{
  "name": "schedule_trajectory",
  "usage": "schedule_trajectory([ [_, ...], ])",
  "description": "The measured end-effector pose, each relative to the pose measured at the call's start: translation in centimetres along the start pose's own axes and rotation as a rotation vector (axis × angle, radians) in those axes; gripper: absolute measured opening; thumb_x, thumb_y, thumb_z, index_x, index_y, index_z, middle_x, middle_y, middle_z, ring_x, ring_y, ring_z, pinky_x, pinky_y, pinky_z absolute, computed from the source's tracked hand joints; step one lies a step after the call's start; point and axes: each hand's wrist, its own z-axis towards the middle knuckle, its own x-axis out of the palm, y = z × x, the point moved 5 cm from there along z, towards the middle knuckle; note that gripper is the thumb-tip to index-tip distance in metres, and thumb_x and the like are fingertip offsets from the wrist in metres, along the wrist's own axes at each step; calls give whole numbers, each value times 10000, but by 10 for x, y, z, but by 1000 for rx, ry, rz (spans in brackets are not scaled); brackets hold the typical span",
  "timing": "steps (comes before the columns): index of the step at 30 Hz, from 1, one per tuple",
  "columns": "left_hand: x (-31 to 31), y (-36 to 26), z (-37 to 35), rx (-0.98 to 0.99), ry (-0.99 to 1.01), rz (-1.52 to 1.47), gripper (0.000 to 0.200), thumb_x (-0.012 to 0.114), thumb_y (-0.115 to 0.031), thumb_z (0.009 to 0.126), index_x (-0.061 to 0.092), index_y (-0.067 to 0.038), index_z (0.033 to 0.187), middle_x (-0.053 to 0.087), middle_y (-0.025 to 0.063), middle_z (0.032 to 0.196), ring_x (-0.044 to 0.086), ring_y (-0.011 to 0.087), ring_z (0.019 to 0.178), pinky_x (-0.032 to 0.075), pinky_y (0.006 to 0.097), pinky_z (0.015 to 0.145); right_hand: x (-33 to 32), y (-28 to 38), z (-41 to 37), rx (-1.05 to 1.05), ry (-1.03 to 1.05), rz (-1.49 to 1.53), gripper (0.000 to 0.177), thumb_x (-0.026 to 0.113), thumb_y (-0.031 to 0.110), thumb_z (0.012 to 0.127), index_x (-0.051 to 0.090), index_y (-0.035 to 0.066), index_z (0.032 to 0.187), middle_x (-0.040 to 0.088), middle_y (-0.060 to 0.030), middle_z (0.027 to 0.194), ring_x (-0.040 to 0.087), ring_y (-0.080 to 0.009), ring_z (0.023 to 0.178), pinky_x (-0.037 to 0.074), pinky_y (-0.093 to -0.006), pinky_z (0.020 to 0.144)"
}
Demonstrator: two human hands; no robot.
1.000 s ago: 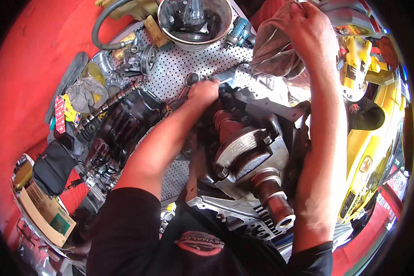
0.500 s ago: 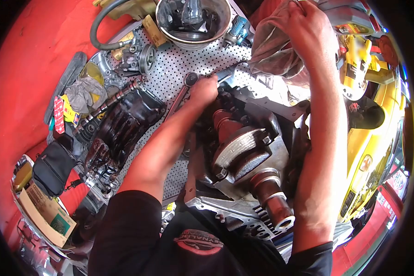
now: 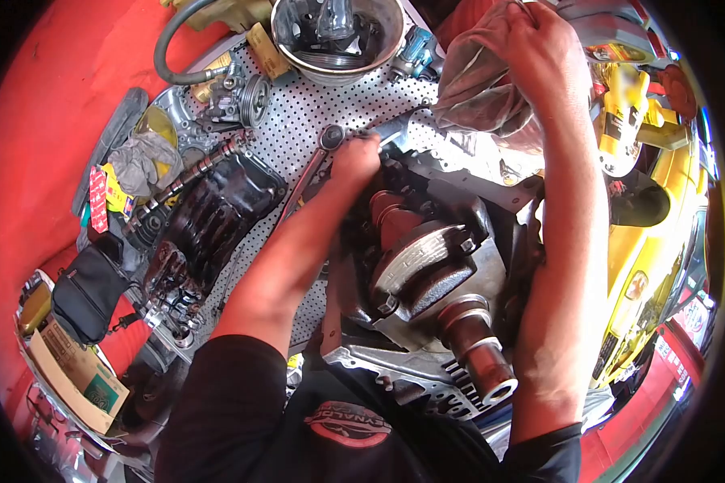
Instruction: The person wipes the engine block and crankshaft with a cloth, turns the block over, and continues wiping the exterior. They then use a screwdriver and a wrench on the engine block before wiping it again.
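Observation:
In front of me an engine block (image 3: 350,282) carries a crankshaft (image 3: 419,262), its snout (image 3: 491,374) pointing toward me. My left hand (image 3: 356,163) is at the block's far left edge. Its fingers are curled, and what they close on is hidden from view. A dark, flat-looking tool or part (image 3: 393,130) lies just beyond those fingers. Beside the same hand rests a long-handled ratchet wrench (image 3: 331,138), partly covered by my forearm. My right hand (image 3: 544,52) is raised at the far right, gripping a greyish cloth (image 3: 479,84) that hangs from it.
A perforated metal table (image 3: 298,113) bears a bucket of parts (image 3: 338,78), a blue power tool (image 3: 416,56), a pulley pump (image 3: 246,101) and a dark oil pan (image 3: 225,209). Yellow bottles (image 3: 623,121) stand at right beside a yellow car (image 3: 648,266).
The view has shifted very slightly. Both hands stay almost where they were, the right still with the cloth.

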Motion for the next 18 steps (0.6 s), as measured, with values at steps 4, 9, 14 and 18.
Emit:
schedule_trajectory([
  [4,-11,3,2,-19,-48,-7,209,526,-244,976,641,-108,1084,688,260,943,681,446,907,522,552,805,-3,16,3,261,2,18,296,539,205,994,699,-44,978,715,-209,835,714,-317,784,560,-443,750],
  [9,-12,2,3,0,74,43,268,473,-251,982,648,-102,1120,695,250,1008,680,422,980,520,542,855,-1,6,2,76,-38,-106,292,539,203,994,704,-37,992,718,-201,836,714,-320,774,566,-439,761],
  [14,-22,-8,-11,29,124,45,273,455,-206,969,653,-96,1121,702,242,1027,688,407,999,529,532,864,0,13,5,300,12,38,282,542,197,999,709,-29,979,723,-188,830,716,-273,718,576,-397,677],
  [18,-13,0,-5,-39,74,43,242,471,-174,957,645,-94,1106,705,233,1019,693,410,971,537,526,845,0,5,1,101,22,-6,270,548,187,1000,709,-27,965,729,-176,834,711,-232,666,570,-356,602],
])
